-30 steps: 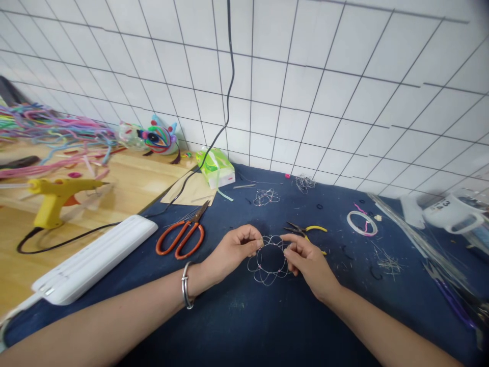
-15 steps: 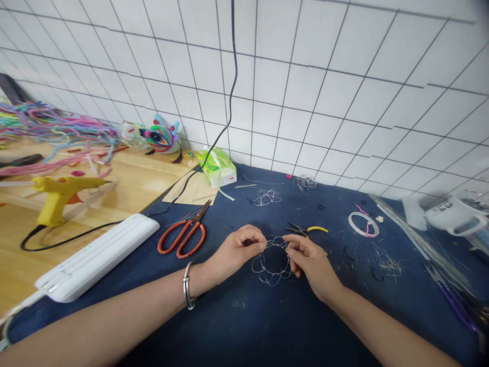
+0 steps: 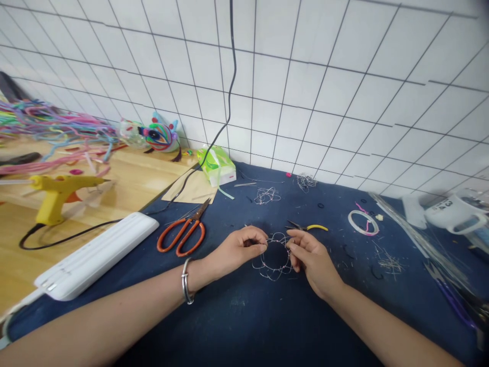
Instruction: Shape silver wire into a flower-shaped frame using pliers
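A thin wire ring with looped wire petals (image 3: 275,268) is held between my two hands above the dark blue mat. My left hand (image 3: 244,247) pinches its upper left side between thumb and fingers. On the upper right side, my right hand (image 3: 307,257) has thumb and fingers closed on the wire. Small pinkish spots show along the inner ring. Just behind my right hand lie pliers with yellow handles (image 3: 317,227), partly covered by its fingers. Orange-handled scissors (image 3: 182,237) rest left of my left hand.
A white power strip (image 3: 97,255) and a yellow glue gun (image 3: 53,196) are at left. Behind my hands lie another wire shape (image 3: 267,195) and a wire tangle (image 3: 305,181). To the right are a ribbon roll (image 3: 350,224), wire offcuts (image 3: 390,262) and a white mug (image 3: 456,211).
The wire ring has tilted or turned slightly between my hands, its lower petals now a little higher. Both hands keep their grip in nearly the same place.
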Available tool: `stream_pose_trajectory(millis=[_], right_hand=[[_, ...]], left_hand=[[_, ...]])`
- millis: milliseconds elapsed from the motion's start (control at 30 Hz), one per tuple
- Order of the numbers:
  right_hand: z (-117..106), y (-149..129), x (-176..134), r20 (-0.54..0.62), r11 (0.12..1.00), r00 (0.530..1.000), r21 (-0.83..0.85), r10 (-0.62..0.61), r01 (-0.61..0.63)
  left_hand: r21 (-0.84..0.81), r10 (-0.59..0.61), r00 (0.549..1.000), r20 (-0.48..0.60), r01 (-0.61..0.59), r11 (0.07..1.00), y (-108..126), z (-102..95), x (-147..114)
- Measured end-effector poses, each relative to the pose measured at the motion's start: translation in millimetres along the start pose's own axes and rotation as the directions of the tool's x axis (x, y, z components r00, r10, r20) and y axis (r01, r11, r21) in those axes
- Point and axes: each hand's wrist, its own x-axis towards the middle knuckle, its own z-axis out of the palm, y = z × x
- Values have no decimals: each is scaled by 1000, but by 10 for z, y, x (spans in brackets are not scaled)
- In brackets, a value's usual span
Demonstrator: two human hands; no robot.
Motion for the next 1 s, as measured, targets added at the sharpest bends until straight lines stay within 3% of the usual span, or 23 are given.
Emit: stream_pose_trajectory(millis=[300, 433, 533, 600, 800, 1000], right_hand=[[14, -25, -16, -9, 995, 1000, 93, -27, 28], [0, -8, -9, -27, 994, 999, 97, -37, 39], [-11, -3, -9, -22, 993, 999, 110, -47, 49], [-13, -4, -13, -15, 992, 998, 117, -53, 55], [-1, -1, -21, -20, 993, 997, 94, -69, 71], [-4, 18, -7, -31, 995, 996, 46, -87, 89]], left_hand=[[-58, -13, 999, -31, 12, 998, -2, -25, 2], [-116, 3, 990, 139, 14, 993, -26, -146, 53], [-110, -8, 947, 322, 45, 993, -47, -253, 99], [-100, 0, 934, 358, 38, 994, -53, -296, 111], [-16, -11, 934, 358, 18, 1000, -49, -296, 86], [-107, 8, 939, 343, 31, 994, -19, -262, 93]])
